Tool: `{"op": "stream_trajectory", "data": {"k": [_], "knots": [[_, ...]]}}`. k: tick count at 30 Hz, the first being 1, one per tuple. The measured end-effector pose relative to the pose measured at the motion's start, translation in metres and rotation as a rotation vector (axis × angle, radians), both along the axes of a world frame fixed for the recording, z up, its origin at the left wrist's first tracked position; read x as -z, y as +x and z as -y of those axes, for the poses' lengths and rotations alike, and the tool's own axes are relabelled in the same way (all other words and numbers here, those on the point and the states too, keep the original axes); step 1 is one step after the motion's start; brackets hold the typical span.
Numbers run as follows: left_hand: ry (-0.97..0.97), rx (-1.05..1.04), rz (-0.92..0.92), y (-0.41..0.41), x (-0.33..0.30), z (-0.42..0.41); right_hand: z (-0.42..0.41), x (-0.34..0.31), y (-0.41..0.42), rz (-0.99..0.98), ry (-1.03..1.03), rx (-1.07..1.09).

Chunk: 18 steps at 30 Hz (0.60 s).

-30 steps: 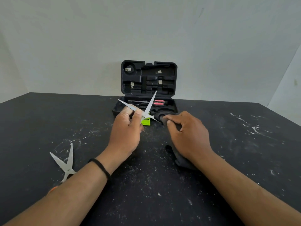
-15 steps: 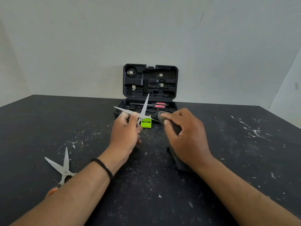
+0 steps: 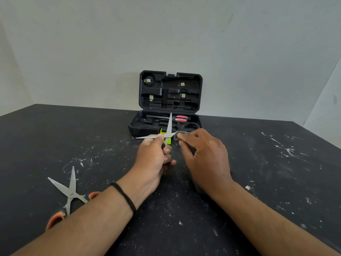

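Left hand (image 3: 153, 159) gripping open scissors (image 3: 169, 126), right hand (image 3: 204, 157) pinching dark cloth (image 3: 178, 135), scissor handles hidden

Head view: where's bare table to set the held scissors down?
Free: right side of the table, beyond the right hand; also far left, between orange scissors and tool case. Crowded: from left hand up to the case.

Open steel scissors (image 3: 169, 126) held aloft; dark cloth (image 3: 177, 136) against blade.
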<state>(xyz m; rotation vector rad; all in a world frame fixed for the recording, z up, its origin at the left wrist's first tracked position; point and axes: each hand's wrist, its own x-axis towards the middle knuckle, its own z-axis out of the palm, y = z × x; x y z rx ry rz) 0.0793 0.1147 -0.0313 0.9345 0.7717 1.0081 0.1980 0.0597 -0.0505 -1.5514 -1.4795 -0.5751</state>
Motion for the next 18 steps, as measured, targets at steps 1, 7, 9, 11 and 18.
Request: {"op": "stream_trajectory", "data": {"k": [1, 7, 9, 11, 18], "knots": [[0.004, 0.006, -0.004, 0.001, 0.0, 0.001, 0.0, 0.001, -0.002, 0.016, -0.004, -0.023], [0.051, -0.018, 0.023, -0.001, -0.003, 0.002, 0.001, 0.0, -0.002, 0.058, -0.002, -0.008], [0.066, -0.033, 0.027, 0.002, -0.003, 0.002, 0.002, -0.002, 0.0, 0.02, 0.063, 0.01], [0.102, -0.054, 0.02, 0.004, -0.003, 0.002, 0.004, -0.004, -0.002, 0.021, 0.098, -0.015], [0.368, -0.188, -0.07, 0.003, -0.003, 0.006, 0.003, -0.008, -0.005, -0.032, 0.208, -0.137]]}}
